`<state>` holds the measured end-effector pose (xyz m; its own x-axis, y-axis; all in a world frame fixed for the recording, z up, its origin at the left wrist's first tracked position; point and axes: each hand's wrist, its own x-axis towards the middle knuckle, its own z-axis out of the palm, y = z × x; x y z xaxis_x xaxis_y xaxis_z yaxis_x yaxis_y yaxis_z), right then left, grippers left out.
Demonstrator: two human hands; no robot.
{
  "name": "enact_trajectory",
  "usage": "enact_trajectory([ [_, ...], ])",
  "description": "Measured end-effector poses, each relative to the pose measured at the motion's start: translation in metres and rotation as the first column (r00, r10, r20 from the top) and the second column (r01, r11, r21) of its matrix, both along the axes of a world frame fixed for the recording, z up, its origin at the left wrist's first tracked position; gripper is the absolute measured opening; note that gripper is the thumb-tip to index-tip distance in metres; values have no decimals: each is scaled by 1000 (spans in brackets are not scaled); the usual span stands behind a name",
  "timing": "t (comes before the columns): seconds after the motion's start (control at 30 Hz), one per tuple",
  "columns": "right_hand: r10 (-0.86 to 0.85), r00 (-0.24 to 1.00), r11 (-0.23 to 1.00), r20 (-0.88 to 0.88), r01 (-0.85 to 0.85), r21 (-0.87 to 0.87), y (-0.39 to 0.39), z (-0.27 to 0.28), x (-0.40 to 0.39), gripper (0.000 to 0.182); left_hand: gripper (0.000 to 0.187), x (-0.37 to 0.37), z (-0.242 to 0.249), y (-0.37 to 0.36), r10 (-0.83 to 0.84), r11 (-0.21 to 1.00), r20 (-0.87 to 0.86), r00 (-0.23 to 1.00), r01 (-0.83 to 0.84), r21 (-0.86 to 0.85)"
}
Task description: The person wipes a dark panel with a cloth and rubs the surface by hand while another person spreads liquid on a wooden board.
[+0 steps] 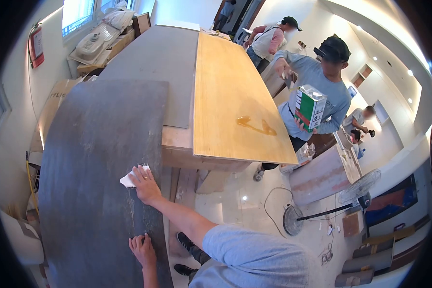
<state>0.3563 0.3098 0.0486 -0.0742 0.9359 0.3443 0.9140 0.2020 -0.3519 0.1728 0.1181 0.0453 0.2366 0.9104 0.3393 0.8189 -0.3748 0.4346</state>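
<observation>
My right hand (146,185) presses a white folded sheet (128,180) flat against a large dark grey panel (91,144). A ring shows on one of its fingers. Pale scuffs and streaks mark the panel's surface around and below the sheet. Lower down, near the panel's right edge, my left hand (143,250) rests on the same surface, its fingers spread and slightly bent. Beyond the panel lie a lighter grey sheet (149,62) and a wood-faced board (230,91) with a wet amber puddle (257,126) on it.
Across the board a person (317,81) holds a green and white can (311,108) and a flat spreader. Other people stand farther back. A fan (357,192) and a cable lie at right on the tiled floor (235,206). A sink (93,45) sits by the window.
</observation>
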Motion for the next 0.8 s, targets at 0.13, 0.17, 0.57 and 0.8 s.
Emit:
enact_trajectory([
  [0.13,2,1000,1000,-6,-2,-6,1,-1,-1,53,14,-7,2,4,-48,998,97,994,52,-35],
  [0.17,-2,1000,1000,3,2,-4,1,-2,-1,54,12,-8,1,5,-63,996,132,989,70,-52],
  [0.57,3,999,1000,-34,-2,31,1,-3,-1,53,46,27,-8,35,62,997,-167,984,-68,-30],
  [0.8,14,998,999,-64,-16,-33,4,-7,-1,51,53,19,-3,20,-73,969,-310,948,-7,-248],
])
